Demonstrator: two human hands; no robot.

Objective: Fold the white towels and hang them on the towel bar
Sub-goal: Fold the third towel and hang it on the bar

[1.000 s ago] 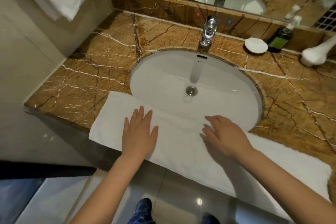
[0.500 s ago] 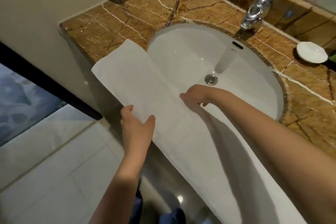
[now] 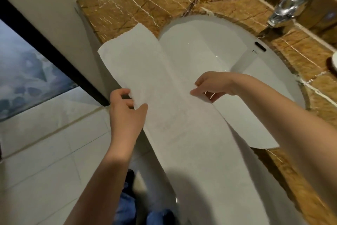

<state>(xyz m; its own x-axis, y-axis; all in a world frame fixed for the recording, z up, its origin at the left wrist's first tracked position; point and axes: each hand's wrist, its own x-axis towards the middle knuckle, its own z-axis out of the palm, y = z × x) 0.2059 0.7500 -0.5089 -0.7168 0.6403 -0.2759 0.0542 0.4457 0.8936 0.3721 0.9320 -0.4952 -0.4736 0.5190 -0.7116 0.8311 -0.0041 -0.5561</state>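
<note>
Your left hand (image 3: 125,115) pinches the near edge of the white towel (image 3: 155,78) between thumb and fingers, and your right hand (image 3: 215,84) pinches its far edge, over the sink (image 3: 209,46). The towel stretches along the front of the brown marble counter (image 3: 145,2) and covers part of the white basin (the small dark print (image 3: 255,52) under the overflow slot is too small to read)

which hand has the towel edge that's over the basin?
The right hand: it pinches the sink-side edge of the white towel above the basin. The left hand holds the opposite edge, out over the floor.
</note>
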